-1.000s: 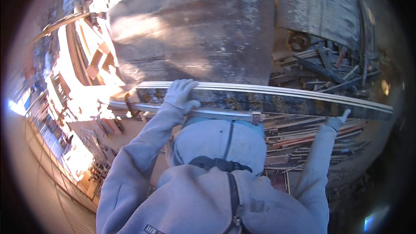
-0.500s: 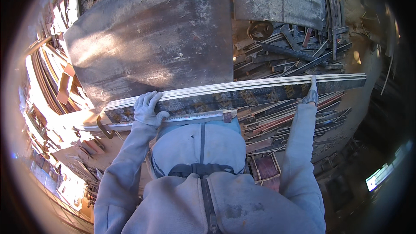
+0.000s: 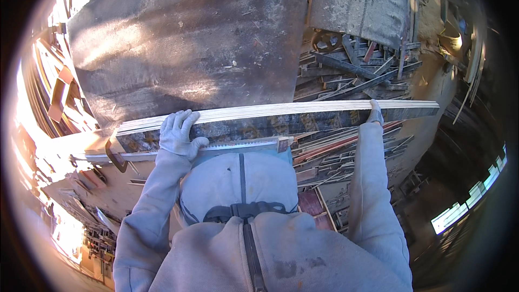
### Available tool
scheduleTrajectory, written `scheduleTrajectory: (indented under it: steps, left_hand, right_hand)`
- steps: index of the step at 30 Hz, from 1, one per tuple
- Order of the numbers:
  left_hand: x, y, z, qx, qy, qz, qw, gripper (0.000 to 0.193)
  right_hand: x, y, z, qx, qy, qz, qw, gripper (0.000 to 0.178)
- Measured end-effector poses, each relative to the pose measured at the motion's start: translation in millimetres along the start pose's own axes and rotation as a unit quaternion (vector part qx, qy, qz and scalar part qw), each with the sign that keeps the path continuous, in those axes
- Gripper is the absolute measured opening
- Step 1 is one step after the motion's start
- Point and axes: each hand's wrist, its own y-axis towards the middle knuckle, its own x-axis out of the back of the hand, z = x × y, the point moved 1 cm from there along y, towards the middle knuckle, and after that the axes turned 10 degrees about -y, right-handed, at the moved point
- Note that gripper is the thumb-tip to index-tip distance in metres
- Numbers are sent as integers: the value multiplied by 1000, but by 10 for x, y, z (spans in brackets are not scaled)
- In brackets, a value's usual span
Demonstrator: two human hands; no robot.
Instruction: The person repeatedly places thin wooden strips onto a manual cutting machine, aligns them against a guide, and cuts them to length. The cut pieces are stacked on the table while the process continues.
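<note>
Running left-to-right beside the panel [image 3: 184,48], boards [image 3: 275,121] bear a wide-spread left hand [image 3: 177,134]. The right hand [image 3: 374,112] has hidden fingertips, grip unclear

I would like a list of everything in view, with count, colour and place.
large panel: one, dark, upper left
small panel: one, grey, upper right
wheel: one, brown, below small panel
scraps: many, mostly dark, beside wheel
planks: several, brown, far left
boards: several, dark, pale-edged, middle
rail: one, pale, below boards
bracket: one, brown, boards' left end
strips: many, dark and reddish, mid-right
jacket: one, grey, bottom centre
left hand: one, pale-gloved, on boards' left part
right hand: one, pale-gloved, on boards' right part
</note>
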Motion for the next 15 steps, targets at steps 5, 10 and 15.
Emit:
scheduleTrajectory:
  steps: [5,10,15]
  left_hand:
    - [51,44,-26,-4,-10,2,1000,89]
    - [169,109,-196,38,8,44,998,86]
    - [274,88,-269,77,-17,71,994,83]
  right_hand:
    - [-108,-156,40,1,8,12,1000,88]
    - [83,146,-273,103,142,177,969,78]
    - [263,593,-706,58,249,114,960,87]
